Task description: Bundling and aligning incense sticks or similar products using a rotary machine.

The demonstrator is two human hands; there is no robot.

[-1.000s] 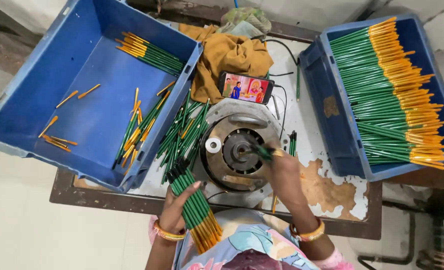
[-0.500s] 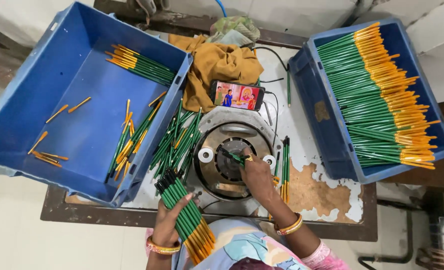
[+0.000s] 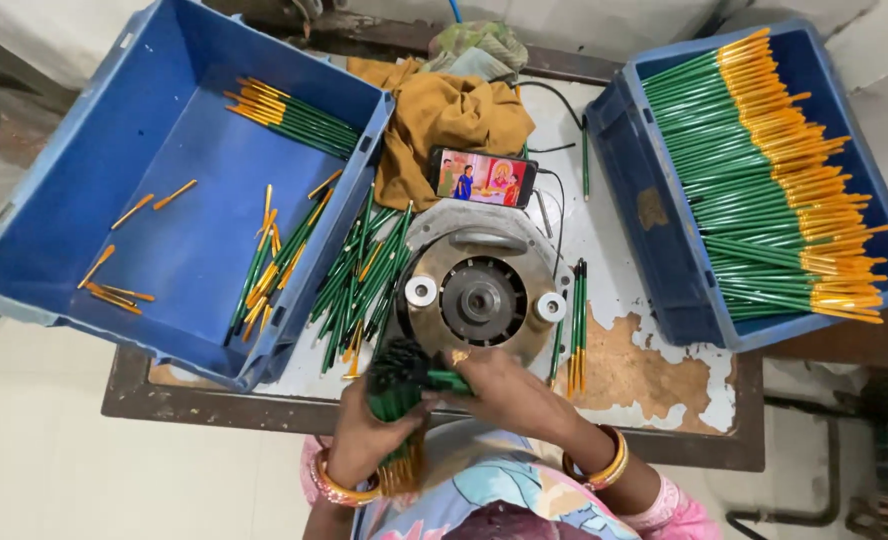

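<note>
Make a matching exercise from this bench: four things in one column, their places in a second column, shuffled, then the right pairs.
Things:
1. bundle of green sticks
2. phone
3. mustard cloth
4. round metal machine

Places:
A. middle of the table, between the blue crates
B. gripped in the left hand
C. far side of the table, behind the phone
D. propped at the machine's far edge, screen lit

Pairs: 1-B, 2-D, 3-C, 4-A
</note>
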